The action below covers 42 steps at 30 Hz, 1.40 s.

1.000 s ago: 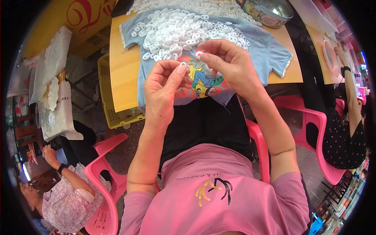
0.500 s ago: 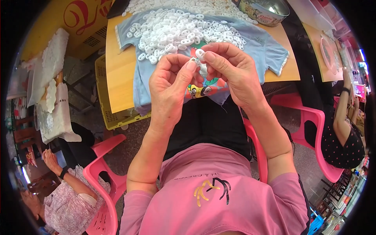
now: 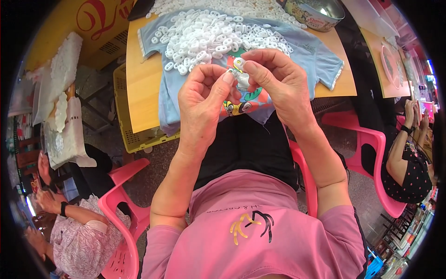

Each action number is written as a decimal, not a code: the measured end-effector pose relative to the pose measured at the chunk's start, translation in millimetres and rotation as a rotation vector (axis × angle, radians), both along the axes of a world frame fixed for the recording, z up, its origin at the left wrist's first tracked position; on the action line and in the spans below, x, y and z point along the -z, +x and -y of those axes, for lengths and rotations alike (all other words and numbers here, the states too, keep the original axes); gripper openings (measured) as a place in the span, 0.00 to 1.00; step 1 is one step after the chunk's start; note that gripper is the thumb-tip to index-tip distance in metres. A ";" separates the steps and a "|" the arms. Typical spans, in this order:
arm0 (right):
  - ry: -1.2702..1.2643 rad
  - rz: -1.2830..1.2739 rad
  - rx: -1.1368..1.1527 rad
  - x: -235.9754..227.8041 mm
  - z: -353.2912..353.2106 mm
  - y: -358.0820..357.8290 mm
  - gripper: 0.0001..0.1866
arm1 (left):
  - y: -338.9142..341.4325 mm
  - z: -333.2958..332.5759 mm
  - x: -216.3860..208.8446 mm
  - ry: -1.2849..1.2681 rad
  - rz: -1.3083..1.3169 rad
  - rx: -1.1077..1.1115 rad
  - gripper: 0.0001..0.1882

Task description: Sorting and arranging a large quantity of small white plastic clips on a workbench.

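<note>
My right hand (image 3: 282, 88) pinches a small white oval plastic piece (image 3: 239, 63) between thumb and forefinger. Close beside it, the thumb and forefinger of my left hand (image 3: 200, 100) are pressed together on something too small to make out. The fingertips of both hands nearly meet above a light blue T-shirt (image 3: 169, 100) with a colourful print, spread over the table edge. Just beyond them lies a heap of similar white two-holed pieces (image 3: 204, 37) on the shirt.
The wooden table (image 3: 139, 102) carries more white pieces and a round metal tin (image 3: 313, 15) at the far right. Beneath its left side stands a yellow plastic crate (image 3: 124, 125). Pink chairs (image 3: 123, 204) and seated people (image 3: 81, 237) are on both sides.
The white piece in my right hand has turned slightly and moved a little away from my left fingertips. At both sides, the other people's arms have shifted.
</note>
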State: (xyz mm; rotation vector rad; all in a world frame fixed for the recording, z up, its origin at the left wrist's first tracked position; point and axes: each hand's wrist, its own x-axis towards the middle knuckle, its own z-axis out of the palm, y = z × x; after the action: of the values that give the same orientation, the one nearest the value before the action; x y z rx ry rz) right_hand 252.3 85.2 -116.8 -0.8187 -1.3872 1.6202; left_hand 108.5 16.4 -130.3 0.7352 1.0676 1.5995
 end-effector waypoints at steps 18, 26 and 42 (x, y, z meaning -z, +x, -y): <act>0.239 0.092 0.038 5.9 6.0 -2.5 0.09 | 0.1 -0.2 -1.5 0.006 -0.051 -0.007 0.07; 0.226 0.047 0.040 6.9 10.0 -4.5 0.09 | 6.3 1.7 -5.3 0.012 0.051 -0.032 0.07; -0.325 -0.310 -0.226 6.9 17.1 -5.0 0.25 | -5.1 7.2 23.9 0.303 -0.262 0.005 0.20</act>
State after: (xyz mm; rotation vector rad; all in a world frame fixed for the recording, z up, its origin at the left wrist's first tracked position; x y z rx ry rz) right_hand 247.3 68.1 -123.7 -0.5715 -1.0397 2.0858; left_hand 103.4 9.2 -154.2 1.1752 1.0155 1.7137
